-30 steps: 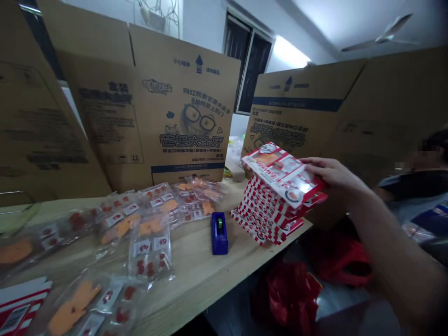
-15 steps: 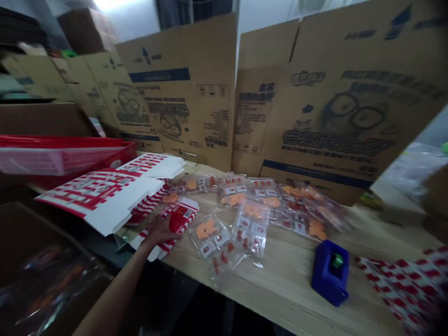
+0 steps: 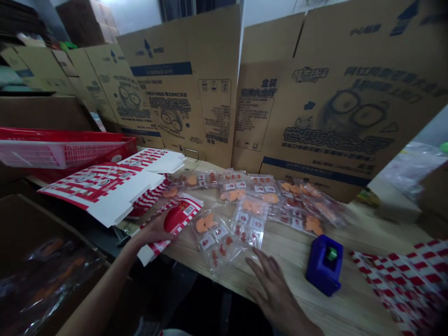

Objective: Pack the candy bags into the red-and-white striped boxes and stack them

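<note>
At the table's near edge, my left hand [image 3: 154, 231] grips a flat red-and-white striped carton [image 3: 184, 210] with a barcode on it. The carton's near end sticks out past the table edge. My right hand [image 3: 275, 291] is open, fingers spread, low over the table and holding nothing. Just beyond its fingertips is a clear plastic bag [image 3: 250, 219] with orange pieces and small printed packets. Between my hands lies a similar clear bag [image 3: 210, 235], partly crumpled. Left of the gripped carton, a stack of flat white-and-red cartons [image 3: 115, 198] overhangs the edge.
More clear bags [image 3: 297, 205] run along the back of the table. A blue tape dispenser [image 3: 324, 270] stands right of my right hand, before striped red-and-white cartons [image 3: 413, 277]. Tall cardboard boxes [image 3: 210, 56] wall the back. A red basket [image 3: 84, 144] and an open box [image 3: 45, 224] sit left.
My right hand has come into view from below, reaching over the table. My left hand's carton has turned slightly and shifted a little toward the near bag. The view has steadied.
</note>
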A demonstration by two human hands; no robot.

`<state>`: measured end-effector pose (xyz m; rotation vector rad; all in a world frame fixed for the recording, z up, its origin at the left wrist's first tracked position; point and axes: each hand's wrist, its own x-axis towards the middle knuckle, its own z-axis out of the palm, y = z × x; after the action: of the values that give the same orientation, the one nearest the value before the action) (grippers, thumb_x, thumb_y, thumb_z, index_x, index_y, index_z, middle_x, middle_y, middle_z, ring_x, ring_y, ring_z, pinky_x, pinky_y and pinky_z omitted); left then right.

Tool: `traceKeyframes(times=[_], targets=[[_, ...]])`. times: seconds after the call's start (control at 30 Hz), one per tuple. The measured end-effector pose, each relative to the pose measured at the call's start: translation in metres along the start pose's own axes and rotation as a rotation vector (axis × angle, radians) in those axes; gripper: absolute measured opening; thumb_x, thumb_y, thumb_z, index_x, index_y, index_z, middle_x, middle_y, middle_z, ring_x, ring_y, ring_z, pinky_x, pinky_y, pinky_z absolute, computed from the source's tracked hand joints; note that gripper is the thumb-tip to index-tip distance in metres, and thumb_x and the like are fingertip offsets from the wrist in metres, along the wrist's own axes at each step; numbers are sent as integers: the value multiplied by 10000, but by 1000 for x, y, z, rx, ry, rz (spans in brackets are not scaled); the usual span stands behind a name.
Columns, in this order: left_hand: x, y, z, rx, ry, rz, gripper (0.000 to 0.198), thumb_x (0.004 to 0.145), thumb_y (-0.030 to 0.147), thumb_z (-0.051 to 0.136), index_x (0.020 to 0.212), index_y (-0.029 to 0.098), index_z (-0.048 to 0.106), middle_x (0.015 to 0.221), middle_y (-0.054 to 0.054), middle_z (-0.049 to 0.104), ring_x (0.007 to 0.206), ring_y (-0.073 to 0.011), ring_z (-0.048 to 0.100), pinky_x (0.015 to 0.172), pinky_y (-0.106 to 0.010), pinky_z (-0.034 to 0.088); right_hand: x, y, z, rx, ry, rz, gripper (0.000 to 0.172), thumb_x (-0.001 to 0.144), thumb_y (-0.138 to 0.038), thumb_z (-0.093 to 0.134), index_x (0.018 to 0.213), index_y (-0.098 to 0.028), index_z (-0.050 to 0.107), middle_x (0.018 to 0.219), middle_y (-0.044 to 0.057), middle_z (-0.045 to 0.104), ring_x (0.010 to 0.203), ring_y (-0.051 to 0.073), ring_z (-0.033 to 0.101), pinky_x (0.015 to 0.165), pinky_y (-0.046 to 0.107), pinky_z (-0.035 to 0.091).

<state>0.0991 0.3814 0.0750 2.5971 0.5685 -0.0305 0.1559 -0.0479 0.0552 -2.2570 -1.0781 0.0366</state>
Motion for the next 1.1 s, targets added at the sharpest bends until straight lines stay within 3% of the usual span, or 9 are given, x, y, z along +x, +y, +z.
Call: traceKeyframes(times=[0.17,0.33,0.47,0.53,0.67,0.73,0.8,0.97,1.1], targets=[[-45,34,9,-90,124,208,1096,574,344,777,1481,142,196,1451,-191,408,1306,-366,419,1067,-491,366,63,-25,62,741,1,195,583,824,-479,621,1328,-221,486,1332,161,552,1230,305,535,1035,519,430],[-77,86,49,-162,244,363,1166,564,316,804,1499,197,119,1495,-195,325,1357,-390,329,1074,-575,327,101,-49,66,1300,24,142,609,677,-487,784,1188,-238,564,1228,107,634,1117,269,619,990,453,484],[-86,112,77,-328,325,386,1091,587,328,799,1484,198,192,1480,-195,352,1369,-397,309,1083,-593,304,92,-45,53,1357,101,203,525,618,-409,841,1067,-223,643,1098,74,707,993,259,674,922,414,525],[-85,118,84,-506,304,328,998,604,352,791,1448,180,287,1399,-189,459,1301,-380,419,1047,-559,374,81,-37,46,1325,150,284,432,633,-390,832,992,-204,681,1019,67,732,909,250,694,850,393,550],[-83,127,90,-975,132,95,674,622,355,795,1212,149,541,1011,-109,692,917,-287,665,813,-427,546,58,-19,35,1287,223,407,276,640,-357,826,823,-176,726,800,42,749,697,213,691,695,342,560],[-85,133,93,-1205,-4,7,394,648,367,784,933,141,633,837,-71,715,754,-249,681,694,-369,559,50,-12,33,1288,215,436,263,630,-341,833,804,-169,736,787,50,750,677,212,687,682,342,557],[-88,139,96,-1363,-96,-32,302,658,372,783,766,137,627,737,-49,710,670,-224,675,629,-328,547,44,-6,32,1298,201,452,259,637,-334,830,814,-166,742,824,68,754,705,227,694,710,364,558],[-91,150,97,-1350,-158,61,272,726,351,750,865,133,661,845,-66,728,776,-221,686,712,-315,550,28,6,33,1376,137,513,312,633,-334,833,877,-164,741,853,88,751,760,260,705,778,430,553],[-83,151,102,-1386,-89,126,439,768,325,722,1158,177,584,1079,-93,702,947,-230,675,829,-333,542,9,6,36,1385,24,564,333,636,-336,827,890,-147,724,836,86,748,758,256,706,786,426,550]])
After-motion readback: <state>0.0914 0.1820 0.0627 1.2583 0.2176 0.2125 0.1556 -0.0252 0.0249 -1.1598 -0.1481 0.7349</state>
